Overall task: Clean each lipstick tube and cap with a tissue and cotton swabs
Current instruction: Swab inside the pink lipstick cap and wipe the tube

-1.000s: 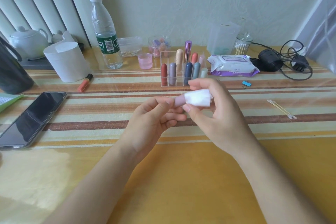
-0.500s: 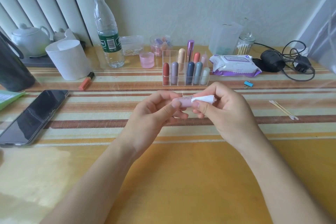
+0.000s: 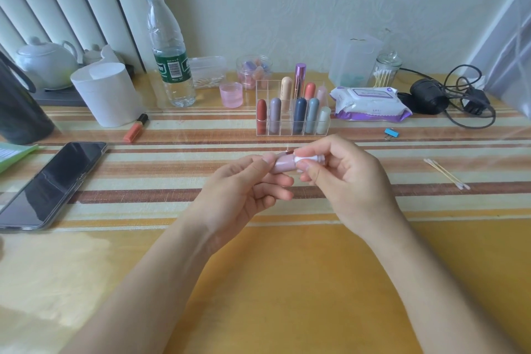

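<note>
A pale pink lipstick tube (image 3: 283, 164) lies sideways above the table's middle, pinched at its left end by my left hand (image 3: 244, 195). My right hand (image 3: 344, 181) grips a folded white tissue (image 3: 309, 158) against the tube's right end. A clear organizer (image 3: 291, 131) behind my hands holds several upright lipsticks. One orange lipstick (image 3: 135, 128) lies loose at the left. Two cotton swabs (image 3: 446, 174) lie on the table to the right.
A phone (image 3: 48, 184) lies at the left, near a white cup (image 3: 107, 95), a water bottle (image 3: 169, 49) and a teapot (image 3: 46, 62). A wet-wipe pack (image 3: 370, 105), a swab jar (image 3: 386, 70), a blue clip (image 3: 390, 132) and black cables (image 3: 459, 100) sit at the back right.
The tissue in my right hand has gone from covering the tube's end as a wide pad to a small bunch at the right end, showing more pink tube. Both hands dropped slightly.
</note>
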